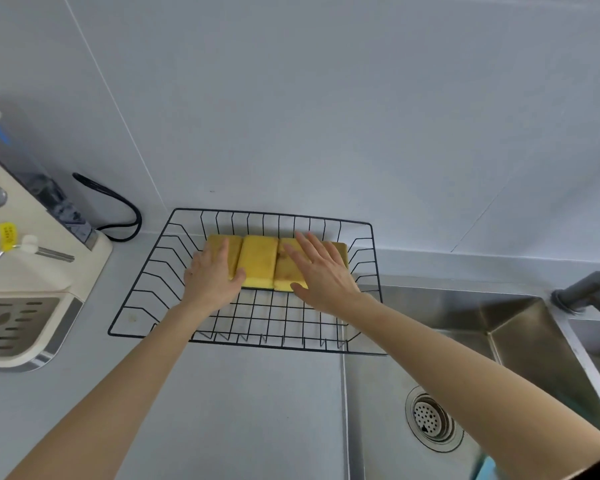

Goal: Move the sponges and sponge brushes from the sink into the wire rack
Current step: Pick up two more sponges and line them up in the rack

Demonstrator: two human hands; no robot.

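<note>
Three yellow sponges lie side by side at the back of the black wire rack (pixel 142 296): a left sponge (pixel 234 247), a middle sponge (pixel 259 261) and a right sponge (pixel 286 271). My left hand (pixel 213 275) rests flat on the left sponge, fingers spread. My right hand (pixel 321 271) lies flat over the right sponge, fingers apart. Neither hand grips anything. The steel sink (pixel 430 320) at the right shows a drain (pixel 430 422) and no sponges in its visible part.
A cream appliance (pixel 32 271) with a drip tray stands at the left, its black cable (pixel 118 206) looping behind. A grey faucet (pixel 585 292) sits at the sink's far right. Grey countertop (pixel 239 410) lies in front of the rack. A blue thing peeks at the sink's bottom edge.
</note>
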